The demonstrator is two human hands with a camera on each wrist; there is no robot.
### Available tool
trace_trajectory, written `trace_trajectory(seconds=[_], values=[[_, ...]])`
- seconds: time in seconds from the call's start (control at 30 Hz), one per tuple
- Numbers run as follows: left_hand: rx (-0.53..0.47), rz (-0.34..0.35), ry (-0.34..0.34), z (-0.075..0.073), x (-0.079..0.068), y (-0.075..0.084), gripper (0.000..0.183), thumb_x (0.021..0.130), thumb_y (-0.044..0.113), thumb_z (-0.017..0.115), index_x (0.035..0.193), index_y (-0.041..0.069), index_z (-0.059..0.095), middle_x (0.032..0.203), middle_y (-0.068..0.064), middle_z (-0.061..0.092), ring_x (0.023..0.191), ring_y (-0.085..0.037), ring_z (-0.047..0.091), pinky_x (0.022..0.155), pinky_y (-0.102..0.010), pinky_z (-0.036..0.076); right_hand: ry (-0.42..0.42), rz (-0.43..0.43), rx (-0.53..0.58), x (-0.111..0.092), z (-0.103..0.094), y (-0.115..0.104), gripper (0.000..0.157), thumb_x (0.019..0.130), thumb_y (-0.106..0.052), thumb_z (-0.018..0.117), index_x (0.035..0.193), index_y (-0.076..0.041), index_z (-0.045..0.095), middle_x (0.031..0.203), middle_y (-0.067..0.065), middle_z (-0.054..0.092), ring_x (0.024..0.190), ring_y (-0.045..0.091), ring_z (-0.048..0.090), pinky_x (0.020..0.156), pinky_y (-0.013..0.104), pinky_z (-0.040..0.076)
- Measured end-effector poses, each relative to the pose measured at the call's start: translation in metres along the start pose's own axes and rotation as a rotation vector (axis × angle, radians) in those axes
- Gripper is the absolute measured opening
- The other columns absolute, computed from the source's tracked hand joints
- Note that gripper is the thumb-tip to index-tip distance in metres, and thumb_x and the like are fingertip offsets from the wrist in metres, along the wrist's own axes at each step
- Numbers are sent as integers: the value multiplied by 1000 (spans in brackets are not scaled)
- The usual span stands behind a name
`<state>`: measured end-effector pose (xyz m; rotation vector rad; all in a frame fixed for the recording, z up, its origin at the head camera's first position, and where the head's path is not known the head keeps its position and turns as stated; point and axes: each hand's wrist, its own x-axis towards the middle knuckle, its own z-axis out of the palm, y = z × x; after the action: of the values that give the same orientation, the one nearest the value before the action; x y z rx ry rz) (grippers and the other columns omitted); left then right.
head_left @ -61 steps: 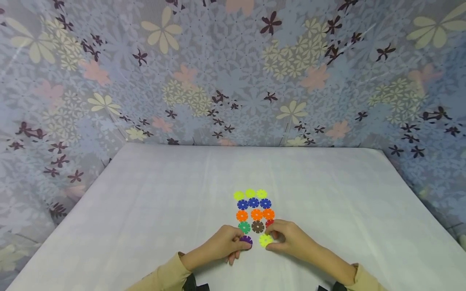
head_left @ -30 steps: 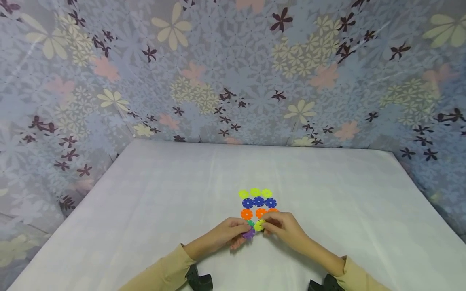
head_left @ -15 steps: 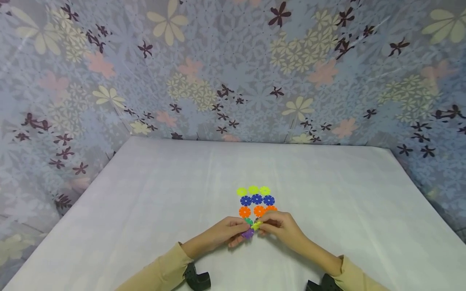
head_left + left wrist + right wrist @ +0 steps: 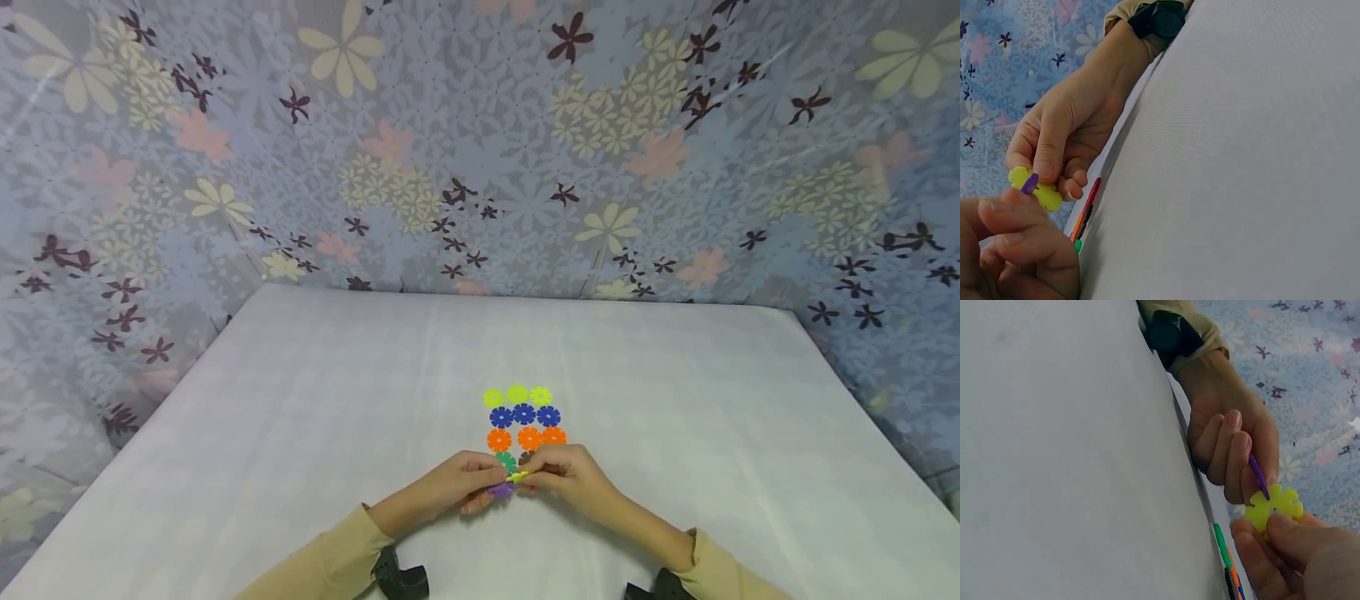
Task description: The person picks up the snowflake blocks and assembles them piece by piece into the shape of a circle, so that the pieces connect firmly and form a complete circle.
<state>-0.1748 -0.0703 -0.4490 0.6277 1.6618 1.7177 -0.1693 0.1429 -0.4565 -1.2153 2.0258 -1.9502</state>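
Observation:
My left hand (image 4: 459, 483) pinches a purple notched building disc (image 4: 501, 492) by its edge. The right hand (image 4: 573, 482) holds a yellow notched disc (image 4: 517, 477) between thumb and fingers. In the right wrist view the purple disc is seen edge-on, its rim meeting a slot of the yellow disc (image 4: 1285, 505) at a right angle. Both discs are held above the white table. Just beyond the fingers lie a green disc (image 4: 506, 461) and a brown disc (image 4: 527, 457), the brown one partly hidden by the right hand.
Farther back on the white table (image 4: 337, 375) lie rows of three discs each: orange (image 4: 498, 440), blue (image 4: 524, 413) and yellow-green (image 4: 517, 393). In the left wrist view a red disc (image 4: 1092, 190) shows edge-on. A flowered cloth (image 4: 480, 167) rises behind the table.
The purple and yellow discs have been picked up from the table and brought together. The right hand has moved left, and the yellow disc has turned from face-on to nearly edge-on.

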Motion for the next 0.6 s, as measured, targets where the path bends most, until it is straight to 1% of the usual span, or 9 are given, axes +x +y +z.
trace_trajectory(seconds=[0.2,0.23,0.43,0.47,0.6], values=[[-55,-23,34,1,-2,2,25,93,11,46,80,-11,48,54,3,43,39,-3,34,38,-16,29,5,-26,-14,1,4,0,9,80,15,55,86,11,60,78,21,62,65,29,62,55,36,50],[-59,-22,36,1,-2,2,25,93,11,46,80,-11,48,54,3,43,38,-3,34,38,-16,29,7,-30,-16,2,5,-4,10,79,16,55,86,12,60,77,21,61,65,30,61,54,36,50],[-97,-42,78,1,-1,1,20,92,12,47,78,-2,52,54,3,46,39,-3,35,37,-16,30,25,-57,-62,9,11,-26,11,77,22,53,81,13,57,73,23,58,60,30,59,53,35,50],[-99,-46,84,1,-1,1,19,91,12,48,78,0,52,54,3,46,38,-3,35,37,-16,30,28,-61,-73,9,11,-26,11,76,22,53,80,12,56,73,22,58,59,30,58,52,35,50],[-84,-45,94,1,0,1,20,91,14,48,75,3,52,53,3,46,38,-4,36,37,-16,29,42,-74,-115,9,13,-26,13,76,22,54,79,9,56,70,19,58,56,27,57,47,32,48]])
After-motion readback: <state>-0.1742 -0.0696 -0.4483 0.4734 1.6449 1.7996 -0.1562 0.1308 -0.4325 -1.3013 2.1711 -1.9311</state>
